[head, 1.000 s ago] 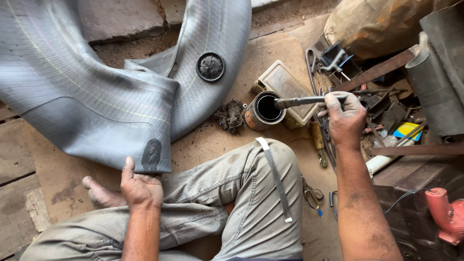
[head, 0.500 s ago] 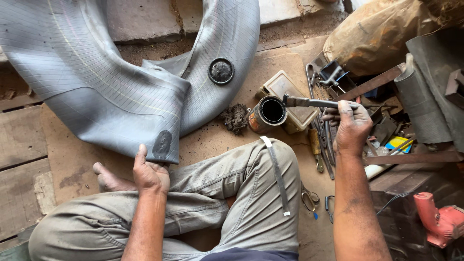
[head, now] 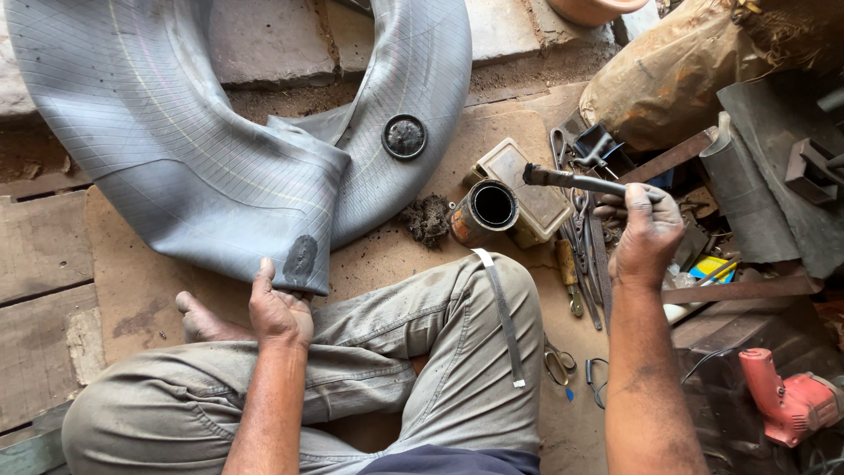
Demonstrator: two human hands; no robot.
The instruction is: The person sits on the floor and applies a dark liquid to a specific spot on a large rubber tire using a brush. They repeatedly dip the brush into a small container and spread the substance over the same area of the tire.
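Note:
My right hand (head: 646, 230) grips a dark, worn brush (head: 571, 180) by its handle, the tip held just above and right of an open round can (head: 485, 211) lying tilted on the floor. My left hand (head: 280, 310) rests on the folded edge of a large grey rubber inner tube (head: 220, 149), fingers next to a dark smeared patch (head: 301, 257). A second round black patch (head: 404, 136) sits higher on the tube. I sit cross-legged in grey trousers, a bare foot (head: 200, 318) under the tube's edge.
A flat tan tin (head: 519, 189) lies behind the can. Pliers, scissors (head: 557, 362) and other hand tools are scattered right of my knee. A red power tool (head: 787, 400) sits bottom right. A brown sack (head: 668, 75) and rubber sheets crowd the upper right.
My right hand has lifted the brush out of the can and to the right. My left hand stays on the tube's edge by the smeared patch.

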